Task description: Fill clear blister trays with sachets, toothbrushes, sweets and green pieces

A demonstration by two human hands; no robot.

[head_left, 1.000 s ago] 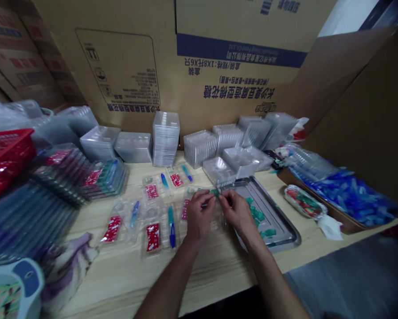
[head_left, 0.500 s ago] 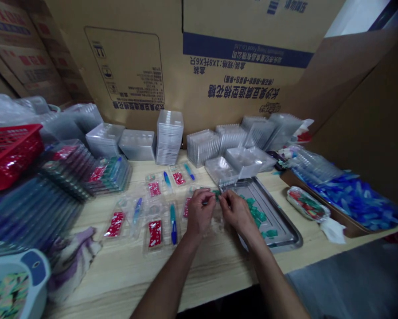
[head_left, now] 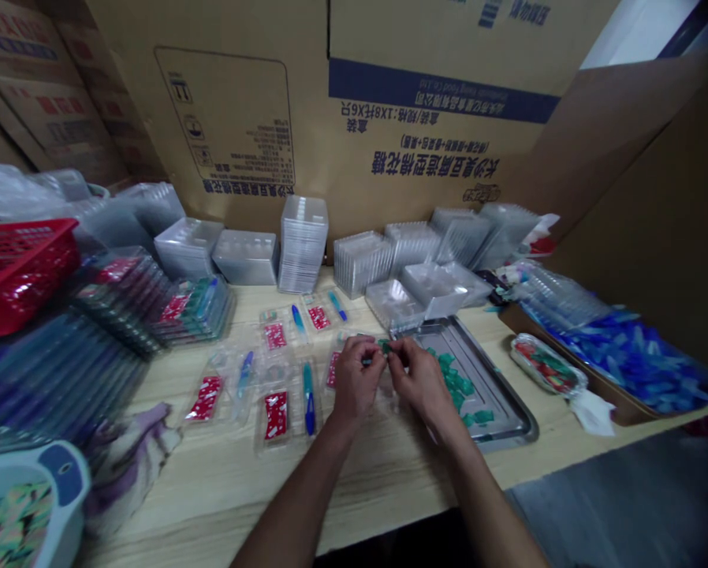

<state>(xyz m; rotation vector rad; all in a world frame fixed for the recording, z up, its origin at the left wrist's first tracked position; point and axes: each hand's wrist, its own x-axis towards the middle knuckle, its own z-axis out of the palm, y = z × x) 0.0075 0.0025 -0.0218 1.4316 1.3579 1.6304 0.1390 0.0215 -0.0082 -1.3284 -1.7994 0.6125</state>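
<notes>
My left hand (head_left: 359,372) and my right hand (head_left: 414,375) meet fingertip to fingertip over the table. Both are closed in a pinch on a small green piece (head_left: 385,345), partly hidden by the fingers. Just right of my right hand, a metal tray (head_left: 501,394) holds several loose green pieces (head_left: 456,383). Beneath and left of my left hand lies a clear plastic tray with a red packet (head_left: 332,368), mostly covered. Further left are more clear trays, with red packets (head_left: 276,414) and blue pens or similar sticks (head_left: 308,398).
Stacked clear trays (head_left: 303,244) line the back before a large cardboard box (head_left: 241,102). At left stand a red basket (head_left: 28,268), filled tray stacks (head_left: 64,371), a cloth (head_left: 132,457) and a pale blue basin (head_left: 70,489). A carton of blue pieces (head_left: 638,359) is at right.
My right hand has shifted very slightly left, closer to my left hand. The green piece stays between the fingertips, and the trays have not moved.
</notes>
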